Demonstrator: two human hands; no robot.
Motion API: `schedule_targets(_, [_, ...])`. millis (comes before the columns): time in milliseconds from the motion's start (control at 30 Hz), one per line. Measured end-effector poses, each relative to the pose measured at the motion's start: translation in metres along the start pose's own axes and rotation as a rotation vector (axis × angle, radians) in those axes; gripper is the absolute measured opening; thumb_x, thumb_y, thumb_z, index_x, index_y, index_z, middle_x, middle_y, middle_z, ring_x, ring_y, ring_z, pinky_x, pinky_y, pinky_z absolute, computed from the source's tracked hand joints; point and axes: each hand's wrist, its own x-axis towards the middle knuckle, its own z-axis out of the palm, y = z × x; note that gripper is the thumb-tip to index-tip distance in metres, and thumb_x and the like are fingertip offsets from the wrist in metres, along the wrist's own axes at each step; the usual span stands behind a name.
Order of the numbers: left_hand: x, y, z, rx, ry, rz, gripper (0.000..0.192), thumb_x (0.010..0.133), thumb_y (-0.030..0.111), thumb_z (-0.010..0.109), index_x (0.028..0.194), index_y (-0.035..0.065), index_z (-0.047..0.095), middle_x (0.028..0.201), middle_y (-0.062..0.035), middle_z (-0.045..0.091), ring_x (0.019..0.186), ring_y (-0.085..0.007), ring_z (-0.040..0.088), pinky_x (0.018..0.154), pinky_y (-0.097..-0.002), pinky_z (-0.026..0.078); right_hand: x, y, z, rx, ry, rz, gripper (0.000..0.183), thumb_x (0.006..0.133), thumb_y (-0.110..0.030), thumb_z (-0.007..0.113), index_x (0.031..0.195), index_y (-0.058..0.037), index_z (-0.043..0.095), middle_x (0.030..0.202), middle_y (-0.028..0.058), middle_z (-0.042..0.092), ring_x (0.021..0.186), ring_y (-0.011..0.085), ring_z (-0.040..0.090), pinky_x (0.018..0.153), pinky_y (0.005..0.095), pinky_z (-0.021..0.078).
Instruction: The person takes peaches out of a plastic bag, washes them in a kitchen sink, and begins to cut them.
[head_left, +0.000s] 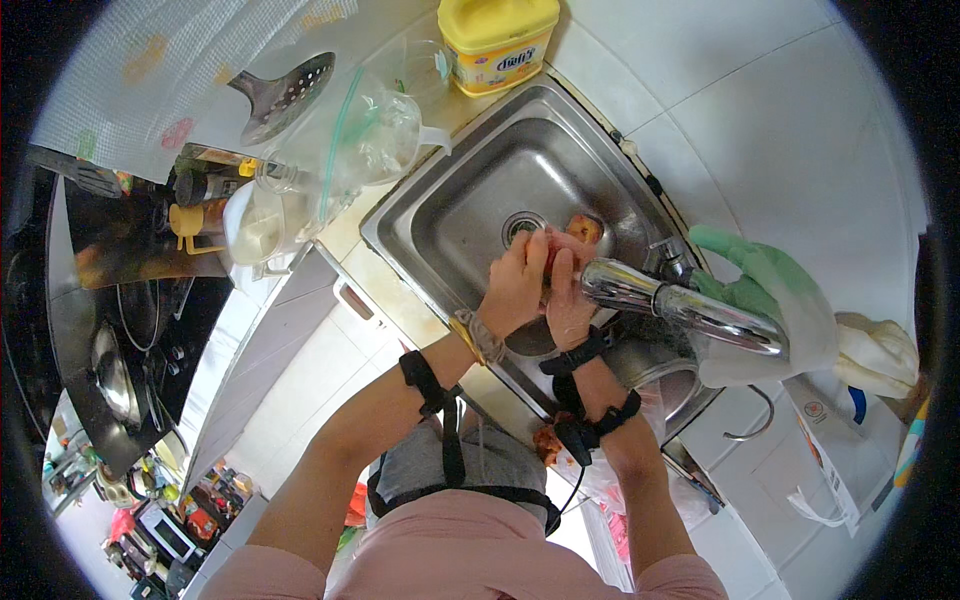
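Observation:
Both my hands meet over the stainless steel sink (480, 202), at the mouth of the chrome faucet (622, 287). My left hand (517, 285) and my right hand (568, 300) close around a reddish piece of food (553, 259), mostly hidden by the fingers; its kind cannot be told. Just beyond the fingertips, a brownish-orange piece of food (584, 229) lies on the sink bottom, beside the drain (523, 223). Black straps wrap both my forearms, and a fabric scrunchie sits at my left wrist.
A yellow plastic container (499, 45) stands behind the sink. Green and white rubber gloves (780, 300) hang by the faucet. To the left are a clear plastic pitcher (382, 135), a slotted metal skimmer (289, 97) and a stove with a metal lid (116, 375).

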Motion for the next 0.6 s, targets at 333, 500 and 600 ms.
schedule_targets(333, [0.004, -0.002, -0.005, -0.594, -0.276, -0.416, 0.043, 0.1, 0.042, 0.038, 0.11, 0.003, 0.052, 0.092, -0.0072, 0.062, 0.082, -0.0148, 0.061, 0.065, -0.0296, 0.053, -0.002, 0.011, -0.003, -0.023, 0.018, 0.209, 0.027, 0.1, -0.027, 0.047, 0.104, -0.0017, 0.055, 0.105, 0.0076, 0.056, 0.095, 0.0169, 0.053, 0.086, 0.0312, 0.0439])
schedule_targets(500, [-0.01, 0.014, -0.008, -0.103, -0.093, -0.108, 0.028, 0.095, 0.027, 0.051, 0.095, -0.0009, 0.045, 0.091, -0.033, 0.057, 0.077, -0.0499, 0.057, 0.065, -0.049, 0.047, 0.004, 0.019, -0.006, 0.416, 0.053, 0.664, 0.038, 0.099, -0.041, 0.044, 0.1, -0.0056, 0.057, 0.099, 0.0051, 0.055, 0.093, 0.0154, 0.052, 0.087, 0.0293, 0.0405])
schedule_targets(600, [-0.005, 0.01, -0.004, -0.14, -0.037, -0.182, 0.036, 0.098, 0.035, 0.044, 0.104, -0.0001, 0.046, 0.088, -0.0321, 0.058, 0.08, -0.0497, 0.058, 0.065, -0.0498, 0.047, -0.003, 0.008, 0.003, 0.149, 0.116, 0.443, 0.026, 0.1, -0.028, 0.046, 0.103, -0.0042, 0.056, 0.102, 0.007, 0.057, 0.096, 0.017, 0.053, 0.088, 0.0315, 0.0425])
